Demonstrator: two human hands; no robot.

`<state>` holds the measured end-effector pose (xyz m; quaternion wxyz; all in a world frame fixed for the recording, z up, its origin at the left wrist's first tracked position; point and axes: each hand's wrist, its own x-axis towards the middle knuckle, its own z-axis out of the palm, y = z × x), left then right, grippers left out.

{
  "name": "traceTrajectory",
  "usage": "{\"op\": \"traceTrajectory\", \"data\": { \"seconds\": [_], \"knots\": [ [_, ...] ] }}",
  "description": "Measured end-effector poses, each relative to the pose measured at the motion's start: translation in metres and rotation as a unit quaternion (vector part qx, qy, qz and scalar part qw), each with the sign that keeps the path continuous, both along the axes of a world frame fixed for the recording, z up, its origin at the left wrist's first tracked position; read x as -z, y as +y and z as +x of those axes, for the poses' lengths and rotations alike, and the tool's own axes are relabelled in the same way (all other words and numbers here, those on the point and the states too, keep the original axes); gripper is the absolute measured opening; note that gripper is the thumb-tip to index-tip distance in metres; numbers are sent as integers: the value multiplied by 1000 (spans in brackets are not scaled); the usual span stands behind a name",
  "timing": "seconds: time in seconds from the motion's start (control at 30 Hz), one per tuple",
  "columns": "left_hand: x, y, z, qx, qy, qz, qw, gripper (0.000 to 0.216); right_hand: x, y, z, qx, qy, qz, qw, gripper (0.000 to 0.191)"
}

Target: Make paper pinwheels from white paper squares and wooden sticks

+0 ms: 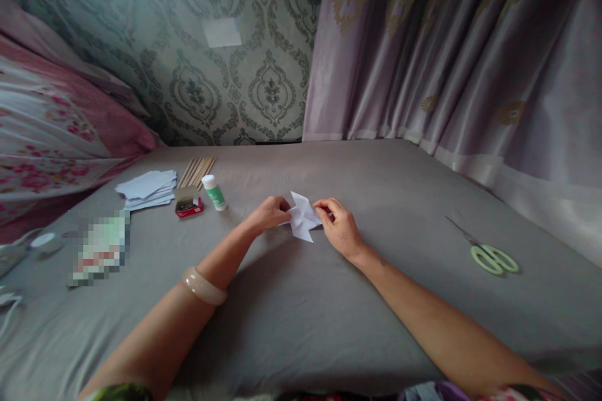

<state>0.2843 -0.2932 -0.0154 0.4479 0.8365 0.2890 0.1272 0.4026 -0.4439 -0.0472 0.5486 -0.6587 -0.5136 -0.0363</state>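
A folded white paper pinwheel (302,219) with pointed blades is held between my two hands, low over the grey sheet. My left hand (273,213) pinches its left side between thumb and fingers. On the opposite side, my right hand (339,224) grips a right-hand blade with thumb and fingertips. Up and to the left of my left hand stands a glue stick (214,193) with a white cap and green label. Beside it sits an opened small red box (189,205) with small dark items inside, too small to make out.
Scissors (489,257) with green handles lie at the right. At the back left are wooden sticks (197,172) and a stack of white paper (149,189). A blurred packet (101,250) and a white round object (46,242) lie farther left. Curtains (404,44) hang behind.
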Motion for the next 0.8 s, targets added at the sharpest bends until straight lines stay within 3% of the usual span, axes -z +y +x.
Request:
{"op": "traceTrajectory", "data": {
  "seconds": [0.17,0.37,0.53,0.8],
  "knots": [
    [-3,-14,-13,-89,-89,-144,981,7,-5,-2,-2,2,39,24,999,13],
    [-6,-36,-28,-136,-193,-341,910,23,-18,-8,-7,7,92,47,995,15],
    [-8,-50,-33,-110,-260,-375,883,34,-31,-14,-15,6,36,65,997,11],
    [-7,-58,-35,-84,-269,-382,880,27,-37,-21,-23,1,-53,56,997,8]
  ]
}}
